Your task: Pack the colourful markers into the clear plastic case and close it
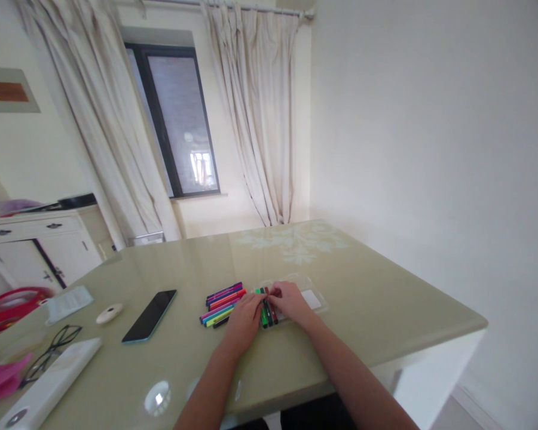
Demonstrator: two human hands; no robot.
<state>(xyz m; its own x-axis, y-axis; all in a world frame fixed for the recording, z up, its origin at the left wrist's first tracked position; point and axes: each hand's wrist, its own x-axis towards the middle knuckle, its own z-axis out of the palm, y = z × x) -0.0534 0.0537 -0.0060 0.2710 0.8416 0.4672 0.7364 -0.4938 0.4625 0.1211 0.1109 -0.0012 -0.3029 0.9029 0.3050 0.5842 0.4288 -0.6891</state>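
Note:
A clear plastic case (317, 289) lies open on the table, and a few markers (269, 315) with green, dark and red barrels sit side by side in its left part. My right hand (290, 301) reaches over the case, thumb and fingers pinched at the upper end of a marker. From the left, my left hand (247, 316) curls in, its fingertips meeting the same marker ends; its thumb is mostly hidden. Just left of that hand is a loose row of markers (224, 298) in purple, orange, pink, blue, yellow and black, partly covered by it.
On the glossy table (363, 280), a black-screened phone (150, 316) and a small cream oval object (109, 313) lie to the left. Farther left are eyeglasses (49, 355), a long white device (49, 388) and a red basket (13, 307). A wall borders the right.

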